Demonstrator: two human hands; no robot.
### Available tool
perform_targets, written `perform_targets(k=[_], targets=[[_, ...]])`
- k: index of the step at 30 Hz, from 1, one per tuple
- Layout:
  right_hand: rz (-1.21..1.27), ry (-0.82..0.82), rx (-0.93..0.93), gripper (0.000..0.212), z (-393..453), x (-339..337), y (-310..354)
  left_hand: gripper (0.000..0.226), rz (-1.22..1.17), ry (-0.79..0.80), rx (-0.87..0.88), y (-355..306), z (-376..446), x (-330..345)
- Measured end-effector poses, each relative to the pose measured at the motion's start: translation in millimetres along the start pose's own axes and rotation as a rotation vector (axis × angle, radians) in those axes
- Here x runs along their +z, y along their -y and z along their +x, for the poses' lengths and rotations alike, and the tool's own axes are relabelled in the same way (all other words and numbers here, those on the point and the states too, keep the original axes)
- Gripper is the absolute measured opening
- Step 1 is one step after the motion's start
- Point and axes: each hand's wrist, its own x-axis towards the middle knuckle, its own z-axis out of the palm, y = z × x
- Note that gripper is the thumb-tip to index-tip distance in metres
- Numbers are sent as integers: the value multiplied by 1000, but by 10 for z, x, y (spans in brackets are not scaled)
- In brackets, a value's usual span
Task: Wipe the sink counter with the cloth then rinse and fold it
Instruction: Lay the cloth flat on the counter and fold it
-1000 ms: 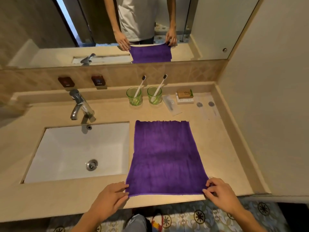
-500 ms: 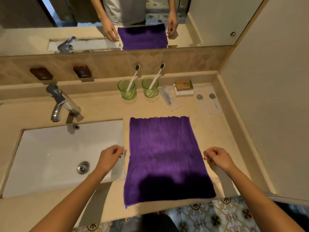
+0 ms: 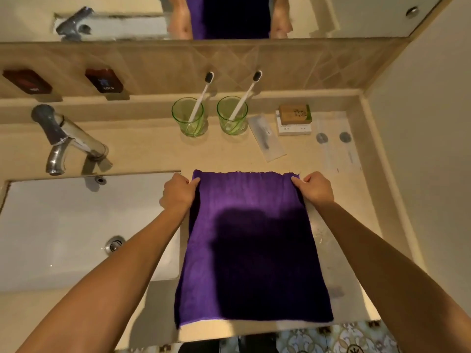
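The cloth (image 3: 251,240) is spread flat on the counter (image 3: 153,159) right of the sink (image 3: 63,233), its near edge at the counter's front. Wiping and rinsing are judged done, since it is laid out for folding; the fold itself is not yet made. Both arms are stretched forward. The far corners are pinched, one by the left hand (image 3: 178,193), the other by the right hand (image 3: 317,187).

purple cloth (image 3: 252,240), green glasses (image 3: 188,115), beige counter (image 3: 158,151)
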Motion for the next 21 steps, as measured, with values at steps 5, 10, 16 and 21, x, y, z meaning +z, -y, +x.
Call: perform_targets(k=[5,10,16,21], targets=[[-194,58,-101,24,76,-22,132,46,139,11,-6,-201,-76,107],[-185,-13,-105,28,190,-208,120,27,55,-142,55,-234,-112,-22],[-312,-71,-159,27,253,-248,121,16,255,-198,284,-139,-25,-55],[-245,-122,-176,33,242,-213,39,37,157,-179,262,-110,64,-26]])
